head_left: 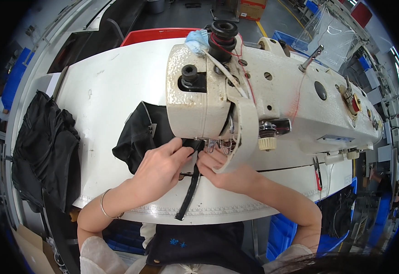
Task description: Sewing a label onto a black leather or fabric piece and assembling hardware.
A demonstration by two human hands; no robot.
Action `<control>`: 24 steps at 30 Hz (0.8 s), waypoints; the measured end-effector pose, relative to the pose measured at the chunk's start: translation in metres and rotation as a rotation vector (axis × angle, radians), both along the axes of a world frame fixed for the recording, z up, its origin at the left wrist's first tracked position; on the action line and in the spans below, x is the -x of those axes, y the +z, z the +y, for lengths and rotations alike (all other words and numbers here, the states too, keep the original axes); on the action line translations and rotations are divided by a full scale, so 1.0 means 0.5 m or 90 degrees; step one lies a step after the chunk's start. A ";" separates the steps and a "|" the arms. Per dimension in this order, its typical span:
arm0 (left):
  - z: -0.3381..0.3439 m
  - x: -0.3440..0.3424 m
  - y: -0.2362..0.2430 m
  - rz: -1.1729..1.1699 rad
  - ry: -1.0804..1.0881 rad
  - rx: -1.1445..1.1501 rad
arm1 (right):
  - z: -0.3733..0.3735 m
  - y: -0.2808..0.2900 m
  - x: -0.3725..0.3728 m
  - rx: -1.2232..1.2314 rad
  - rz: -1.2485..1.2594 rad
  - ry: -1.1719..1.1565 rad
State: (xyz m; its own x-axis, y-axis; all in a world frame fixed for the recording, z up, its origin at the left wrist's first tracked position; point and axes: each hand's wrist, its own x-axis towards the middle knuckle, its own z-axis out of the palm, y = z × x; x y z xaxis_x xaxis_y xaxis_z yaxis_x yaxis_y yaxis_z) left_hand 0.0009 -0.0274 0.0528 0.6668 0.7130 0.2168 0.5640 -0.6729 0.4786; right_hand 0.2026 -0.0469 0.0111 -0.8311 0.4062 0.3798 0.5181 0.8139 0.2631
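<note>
Beneath the head of a cream sewing machine lies a black fabric piece with a small pale label. A black zipper runs out from under the needle area toward me, its loose end on the white table. My left hand, a bangle on its wrist, pinches the black fabric beside the presser foot. Close to the right of the zipper, my right hand has its fingers curled against the zipper's upper part. The machine's pale curved guard partly covers those right fingertips.
A heap of black fabric sits at the left table edge. Red-handled snips lie on the right of the white table. Blue bins stand below the front edge, and a red bin is behind the table.
</note>
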 end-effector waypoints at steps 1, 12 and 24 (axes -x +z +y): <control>0.006 0.003 0.001 -0.054 0.022 0.023 | 0.004 -0.001 -0.003 0.053 0.080 -0.020; 0.030 0.019 -0.042 -0.109 -0.051 -0.108 | -0.047 -0.037 -0.014 0.071 0.113 0.003; -0.008 0.003 -0.050 0.005 -0.185 -0.263 | -0.061 -0.045 -0.016 -0.024 0.022 0.021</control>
